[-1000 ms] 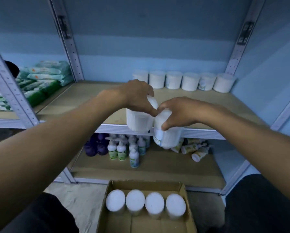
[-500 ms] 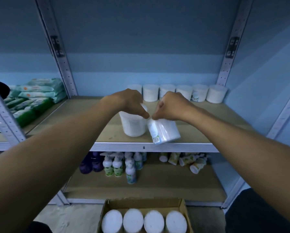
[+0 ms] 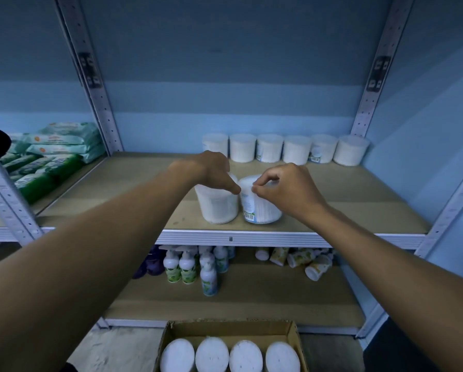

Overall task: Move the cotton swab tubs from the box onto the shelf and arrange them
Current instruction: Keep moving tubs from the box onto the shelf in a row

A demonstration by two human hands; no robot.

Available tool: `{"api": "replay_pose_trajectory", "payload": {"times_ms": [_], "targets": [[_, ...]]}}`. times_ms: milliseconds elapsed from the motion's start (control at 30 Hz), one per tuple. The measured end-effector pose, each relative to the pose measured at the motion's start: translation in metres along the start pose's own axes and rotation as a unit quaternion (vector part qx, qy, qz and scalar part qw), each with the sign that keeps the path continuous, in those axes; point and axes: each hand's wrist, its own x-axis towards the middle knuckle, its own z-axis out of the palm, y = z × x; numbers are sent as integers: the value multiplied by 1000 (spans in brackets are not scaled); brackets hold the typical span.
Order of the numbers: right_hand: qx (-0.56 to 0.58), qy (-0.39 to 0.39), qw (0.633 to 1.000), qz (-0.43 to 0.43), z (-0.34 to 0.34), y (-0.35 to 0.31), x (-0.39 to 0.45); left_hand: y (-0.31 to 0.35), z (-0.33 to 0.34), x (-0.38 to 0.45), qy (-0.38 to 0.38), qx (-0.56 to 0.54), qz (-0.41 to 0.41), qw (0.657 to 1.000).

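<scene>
Two white tubs (image 3: 219, 205) (image 3: 261, 208) stand upright, side by side near the shelf's (image 3: 359, 208) front edge.

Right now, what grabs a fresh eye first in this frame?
Two hands meet mid-frame at the front of the shelf: the left hand grips one white tub, and the right hand pinches the lid edge of a labelled tub beside it. Behind them, six matching tubs line the back wall; below, a cardboard box shows four more.
</scene>
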Motion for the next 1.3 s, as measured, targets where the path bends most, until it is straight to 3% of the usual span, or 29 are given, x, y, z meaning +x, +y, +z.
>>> {"api": "replay_pose_trajectory", "payload": {"times_ms": [600, 1033, 1300], "targets": [[-140, -103, 985, -23, 4, 1, 3, -14, 12, 0, 49, 4, 59, 997], [-215, -90, 972, -26, 16, 4, 6, -6, 26, -2, 82, 25, 56, 995], [-250, -88, 964, 11, -13, 25, -3, 37, 32, 18, 87, 7, 78, 993]]}}
